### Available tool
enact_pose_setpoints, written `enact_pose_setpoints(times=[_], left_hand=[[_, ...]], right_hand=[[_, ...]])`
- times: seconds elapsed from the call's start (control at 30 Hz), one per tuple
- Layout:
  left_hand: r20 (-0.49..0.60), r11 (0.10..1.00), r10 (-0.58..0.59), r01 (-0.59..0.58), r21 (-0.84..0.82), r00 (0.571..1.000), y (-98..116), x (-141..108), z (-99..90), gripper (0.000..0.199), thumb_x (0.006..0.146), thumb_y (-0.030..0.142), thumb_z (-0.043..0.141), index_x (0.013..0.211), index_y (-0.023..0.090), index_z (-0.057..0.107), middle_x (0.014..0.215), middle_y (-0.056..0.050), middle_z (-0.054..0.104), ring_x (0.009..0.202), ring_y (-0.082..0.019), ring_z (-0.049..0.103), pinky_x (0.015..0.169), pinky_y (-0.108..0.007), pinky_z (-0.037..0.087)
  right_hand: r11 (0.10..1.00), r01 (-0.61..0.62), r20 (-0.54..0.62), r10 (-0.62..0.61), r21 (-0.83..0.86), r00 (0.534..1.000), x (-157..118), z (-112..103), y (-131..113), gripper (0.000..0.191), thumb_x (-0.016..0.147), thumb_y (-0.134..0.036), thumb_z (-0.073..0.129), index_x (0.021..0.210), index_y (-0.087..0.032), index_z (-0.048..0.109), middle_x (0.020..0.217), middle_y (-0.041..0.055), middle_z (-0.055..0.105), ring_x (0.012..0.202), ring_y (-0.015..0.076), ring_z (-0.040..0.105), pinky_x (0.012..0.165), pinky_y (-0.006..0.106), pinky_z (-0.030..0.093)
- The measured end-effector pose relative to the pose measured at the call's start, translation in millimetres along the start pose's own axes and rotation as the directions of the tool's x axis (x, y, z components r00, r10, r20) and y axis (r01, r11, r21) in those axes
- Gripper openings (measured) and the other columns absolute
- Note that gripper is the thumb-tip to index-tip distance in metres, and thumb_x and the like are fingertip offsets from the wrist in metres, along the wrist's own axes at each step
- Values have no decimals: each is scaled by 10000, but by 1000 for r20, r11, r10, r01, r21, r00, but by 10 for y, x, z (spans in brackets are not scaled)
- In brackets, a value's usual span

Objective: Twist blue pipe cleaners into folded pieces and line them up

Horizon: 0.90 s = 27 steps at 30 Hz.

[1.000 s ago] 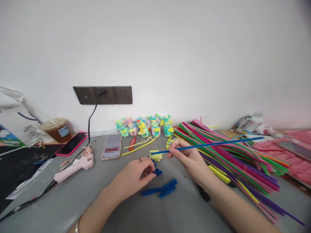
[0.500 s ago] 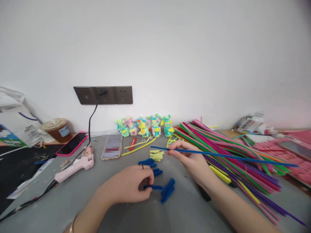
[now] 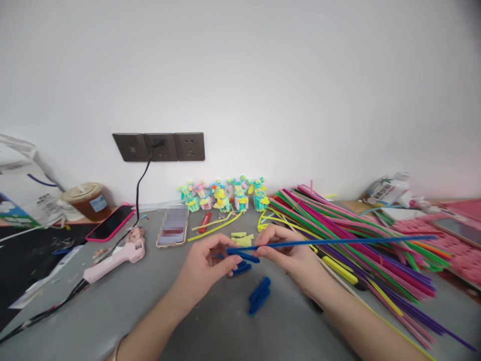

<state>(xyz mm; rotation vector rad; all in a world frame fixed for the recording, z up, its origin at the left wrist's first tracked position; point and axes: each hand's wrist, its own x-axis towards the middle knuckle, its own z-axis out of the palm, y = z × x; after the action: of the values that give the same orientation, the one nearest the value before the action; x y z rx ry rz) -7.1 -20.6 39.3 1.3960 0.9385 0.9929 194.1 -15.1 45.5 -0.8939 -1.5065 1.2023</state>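
Observation:
A long blue pipe cleaner (image 3: 338,241) runs from between both hands out to the right. My right hand (image 3: 287,253) pinches it close to its left end. Beside that end, my left hand (image 3: 214,263) pinches a short folded blue piece (image 3: 248,256), held against the long one. Below the hands, folded blue pieces (image 3: 259,296) lie on the grey table, with another small blue bundle (image 3: 242,268) partly behind my left hand. Short pale yellow pieces (image 3: 242,239) lie just beyond the fingers.
Colourful pipe cleaners (image 3: 353,225) spread over the right side, near a yellow cutter (image 3: 340,269). Small figures (image 3: 221,196) line the wall. At left are a pink glue gun (image 3: 114,261), two phones (image 3: 173,226) (image 3: 111,223) and a drink cup (image 3: 87,200).
My left hand has risen from the table with the short blue piece and now meets my right hand. The long pipe cleaner's right end has swung up and left.

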Motion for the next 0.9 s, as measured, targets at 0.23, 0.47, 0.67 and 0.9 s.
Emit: enact_pose_setpoints(times=[0.23, 0.47, 0.67, 0.9], left_hand=[[-27, 999, 1, -2, -32, 1000, 20, 0, 6, 244, 725, 331, 736, 844, 154, 618, 692, 15, 580, 581, -104, 575, 542, -219, 529], [-73, 999, 46, -44, 27, 996, 37, -25, 12, 186, 746, 295, 713, 835, 155, 628, 674, 19, 582, 555, -92, 563, 530, -202, 512], [-62, 995, 77, -73, 65, 995, 36, -39, 6, 160, 786, 303, 677, 816, 155, 624, 627, 25, 586, 485, -77, 536, 484, -188, 481], [-56, 997, 78, -79, -23, 995, 47, -22, 11, 215, 781, 349, 691, 756, 149, 615, 588, 23, 586, 480, -84, 545, 463, -185, 488]], right_hand=[[985, 156, 29, -154, -80, 988, 12, 18, 43, 208, 812, -307, 686, 704, -192, 551, 682, -1, 556, 634, 144, 530, 573, 258, 418], [978, 170, 77, -161, -119, 984, -13, 26, 38, 187, 842, -276, 653, 728, -191, 533, 704, 4, 554, 654, 144, 521, 591, 255, 409], [976, 154, 115, -137, -154, 984, -24, 27, 57, 178, 841, -251, 647, 724, -188, 528, 719, 3, 551, 665, 140, 512, 604, 253, 399], [974, 160, 171, -132, -162, 976, -34, 1, 62, 163, 849, -250, 649, 745, -186, 541, 744, 7, 560, 699, 145, 522, 642, 262, 407]])
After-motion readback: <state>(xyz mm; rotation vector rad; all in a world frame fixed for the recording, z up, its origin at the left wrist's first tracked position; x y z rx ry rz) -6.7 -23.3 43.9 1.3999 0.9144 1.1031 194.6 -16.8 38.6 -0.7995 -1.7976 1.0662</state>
